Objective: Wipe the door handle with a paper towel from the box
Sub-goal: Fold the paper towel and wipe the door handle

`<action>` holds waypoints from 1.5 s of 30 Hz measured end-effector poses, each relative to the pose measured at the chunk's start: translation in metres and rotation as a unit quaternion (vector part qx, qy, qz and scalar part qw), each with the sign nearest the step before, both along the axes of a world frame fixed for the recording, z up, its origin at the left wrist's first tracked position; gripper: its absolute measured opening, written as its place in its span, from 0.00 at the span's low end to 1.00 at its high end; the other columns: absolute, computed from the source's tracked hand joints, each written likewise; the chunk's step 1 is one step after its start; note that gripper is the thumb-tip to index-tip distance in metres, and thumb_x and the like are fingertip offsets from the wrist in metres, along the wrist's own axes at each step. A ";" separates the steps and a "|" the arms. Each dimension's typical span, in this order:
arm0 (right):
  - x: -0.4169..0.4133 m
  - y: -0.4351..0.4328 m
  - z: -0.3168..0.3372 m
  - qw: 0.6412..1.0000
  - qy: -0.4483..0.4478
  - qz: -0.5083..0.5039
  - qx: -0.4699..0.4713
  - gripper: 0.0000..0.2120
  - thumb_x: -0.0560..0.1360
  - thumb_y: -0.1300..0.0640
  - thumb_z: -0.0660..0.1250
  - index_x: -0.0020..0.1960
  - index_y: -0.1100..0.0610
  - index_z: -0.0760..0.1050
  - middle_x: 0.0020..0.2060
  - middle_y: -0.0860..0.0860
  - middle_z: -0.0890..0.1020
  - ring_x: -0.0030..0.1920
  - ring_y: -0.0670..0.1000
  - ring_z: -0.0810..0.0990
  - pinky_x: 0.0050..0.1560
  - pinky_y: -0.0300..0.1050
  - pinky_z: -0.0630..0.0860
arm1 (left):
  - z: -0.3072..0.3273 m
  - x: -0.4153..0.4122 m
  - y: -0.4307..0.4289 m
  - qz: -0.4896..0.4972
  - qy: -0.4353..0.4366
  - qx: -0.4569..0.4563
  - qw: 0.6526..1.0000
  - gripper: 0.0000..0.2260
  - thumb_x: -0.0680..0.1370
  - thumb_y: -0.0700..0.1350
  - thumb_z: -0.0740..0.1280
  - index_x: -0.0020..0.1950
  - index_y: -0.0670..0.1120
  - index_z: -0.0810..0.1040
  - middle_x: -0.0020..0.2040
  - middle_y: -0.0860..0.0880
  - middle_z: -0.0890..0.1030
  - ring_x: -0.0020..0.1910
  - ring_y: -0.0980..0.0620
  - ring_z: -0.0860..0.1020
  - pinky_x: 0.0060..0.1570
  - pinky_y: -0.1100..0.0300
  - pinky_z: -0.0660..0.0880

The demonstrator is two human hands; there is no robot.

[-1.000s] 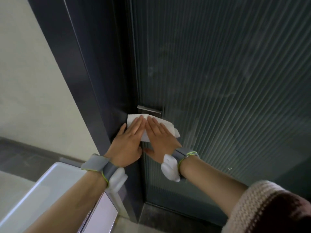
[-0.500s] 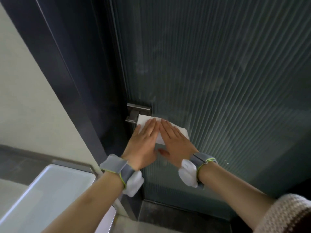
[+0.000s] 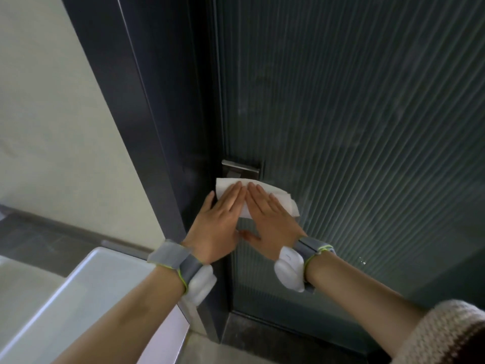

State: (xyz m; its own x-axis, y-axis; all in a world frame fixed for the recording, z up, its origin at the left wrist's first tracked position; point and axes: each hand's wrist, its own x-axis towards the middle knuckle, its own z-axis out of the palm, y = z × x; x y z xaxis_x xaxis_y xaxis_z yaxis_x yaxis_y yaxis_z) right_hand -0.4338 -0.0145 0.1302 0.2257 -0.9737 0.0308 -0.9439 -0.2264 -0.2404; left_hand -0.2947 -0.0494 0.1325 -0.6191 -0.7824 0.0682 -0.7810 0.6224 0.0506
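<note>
A white paper towel (image 3: 280, 196) lies spread over the door handle on a dark ribbed-glass door (image 3: 354, 114). Only the handle's metal plate (image 3: 241, 167) shows above the towel; the lever itself is hidden under it. My left hand (image 3: 217, 219) and my right hand (image 3: 270, 219) press flat on the towel side by side, fingers straight and close together, fingertips pointing up at the plate. Both wrists wear grey bands with white pads. The box is out of view.
A dark door frame (image 3: 147, 106) runs up the left of the door beside a pale wall (image 3: 52, 114). A white basin edge (image 3: 86, 292) sits at lower left under my left forearm. Grey floor shows at the door's foot.
Both hands with the towel have slid left along the handle since half a second ago, covering the lever end that was showing then. The camera view has shifted too.
</note>
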 end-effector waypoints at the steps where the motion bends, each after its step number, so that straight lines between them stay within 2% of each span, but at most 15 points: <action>1: 0.005 -0.005 0.002 1.000 -0.002 0.002 0.002 0.38 0.77 0.46 0.57 0.73 0.59 0.37 0.76 0.55 0.41 0.76 0.50 0.39 0.73 0.43 0.36 | 0.002 0.004 -0.004 0.008 -0.001 -0.001 1.000 0.34 0.75 0.45 0.58 0.73 0.45 0.38 0.78 0.48 0.41 0.76 0.53 0.42 0.75 0.50 0.42; 6: 0.013 -0.019 0.009 1.000 -0.005 0.003 0.003 0.37 0.77 0.47 0.57 0.73 0.61 0.39 0.76 0.56 0.43 0.76 0.51 0.41 0.76 0.46 0.40 | 0.010 0.006 -0.014 0.027 0.014 0.019 0.999 0.34 0.75 0.44 0.59 0.74 0.45 0.41 0.78 0.49 0.42 0.76 0.54 0.43 0.75 0.52 0.42; 13: -0.003 -0.009 0.004 1.000 0.004 -0.003 0.005 0.36 0.77 0.48 0.56 0.73 0.60 0.38 0.76 0.55 0.43 0.76 0.51 0.41 0.74 0.44 0.38 | 0.009 -0.008 -0.006 0.008 0.015 0.034 0.999 0.34 0.76 0.45 0.59 0.74 0.43 0.40 0.78 0.46 0.42 0.76 0.51 0.42 0.75 0.51 0.41; 20: -0.028 0.011 0.001 1.000 0.003 -0.025 0.007 0.36 0.77 0.47 0.56 0.73 0.60 0.38 0.76 0.55 0.43 0.76 0.51 0.42 0.74 0.42 0.37 | 0.003 -0.034 0.005 -0.018 0.020 0.034 0.999 0.34 0.76 0.46 0.59 0.74 0.44 0.41 0.78 0.47 0.43 0.76 0.51 0.42 0.75 0.52 0.41; 36: -0.025 0.037 -0.008 0.999 0.016 -0.030 0.013 0.36 0.78 0.47 0.54 0.73 0.58 0.34 0.75 0.53 0.36 0.75 0.50 0.35 0.70 0.42 0.32 | -0.008 -0.023 0.026 -0.062 -0.008 0.011 0.998 0.34 0.77 0.45 0.56 0.73 0.43 0.36 0.77 0.46 0.37 0.76 0.51 0.40 0.75 0.53 0.42; 40: -0.019 0.029 -0.003 1.000 0.016 -0.019 0.017 0.36 0.77 0.47 0.54 0.73 0.58 0.35 0.76 0.53 0.38 0.75 0.50 0.36 0.73 0.43 0.35 | -0.004 -0.017 0.019 -0.045 0.018 0.019 0.999 0.33 0.77 0.45 0.57 0.73 0.43 0.39 0.77 0.46 0.41 0.76 0.51 0.42 0.75 0.53 0.42; 45: -0.011 0.012 0.003 1.000 0.011 -0.014 0.015 0.35 0.78 0.47 0.54 0.73 0.59 0.37 0.76 0.54 0.41 0.76 0.50 0.39 0.74 0.43 0.37 | 0.003 -0.012 0.004 -0.015 0.002 0.019 1.000 0.32 0.77 0.46 0.57 0.74 0.44 0.40 0.78 0.47 0.43 0.76 0.52 0.43 0.75 0.52 0.42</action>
